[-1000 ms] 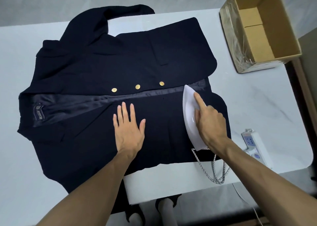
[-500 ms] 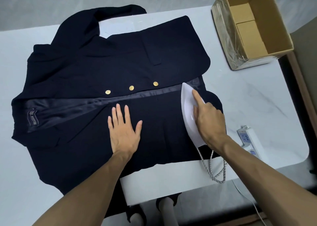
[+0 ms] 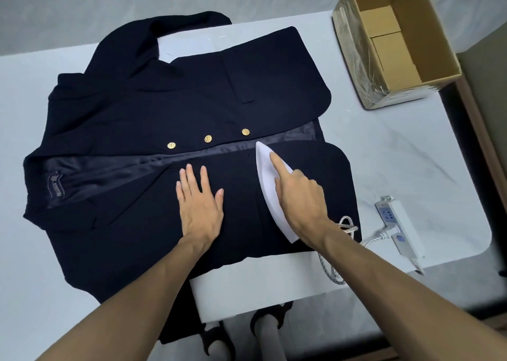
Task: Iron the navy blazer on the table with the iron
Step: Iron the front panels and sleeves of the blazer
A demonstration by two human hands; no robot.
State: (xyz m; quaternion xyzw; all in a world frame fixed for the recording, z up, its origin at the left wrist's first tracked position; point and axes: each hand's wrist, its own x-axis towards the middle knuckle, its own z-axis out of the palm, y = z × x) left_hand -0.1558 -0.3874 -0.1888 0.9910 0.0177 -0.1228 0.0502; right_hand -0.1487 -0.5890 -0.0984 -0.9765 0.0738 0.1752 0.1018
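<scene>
- navy blazer (image 3: 153, 108) lies front up across the table (image 3: 397, 155), collar end left, hem end right; part of it hangs over the near edge.
- iron (image 3: 267, 174) sits flat on the near front panel toward the hem, nose right at the satin lining strip (image 3: 137, 166).
- right hand (image 3: 301, 196) grip: closed round the iron, index finger stretched along its top toward the nose.
- left hand (image 3: 200, 204) grip: open, palm flat on the same panel, beside the iron and not touching it.
- My read of the step: press the panel in straight passes toward the flat hand, which moves ahead to pull the cloth taut. Don't park the iron.
- Stop the nose short of the lining edge and the gold buttons (image 3: 207, 138) just beyond it.
- cord (image 3: 329, 264) loops off the near edge to the power strip (image 3: 397, 223) on the right; likely snag risk at the hem, so leave slack.
</scene>
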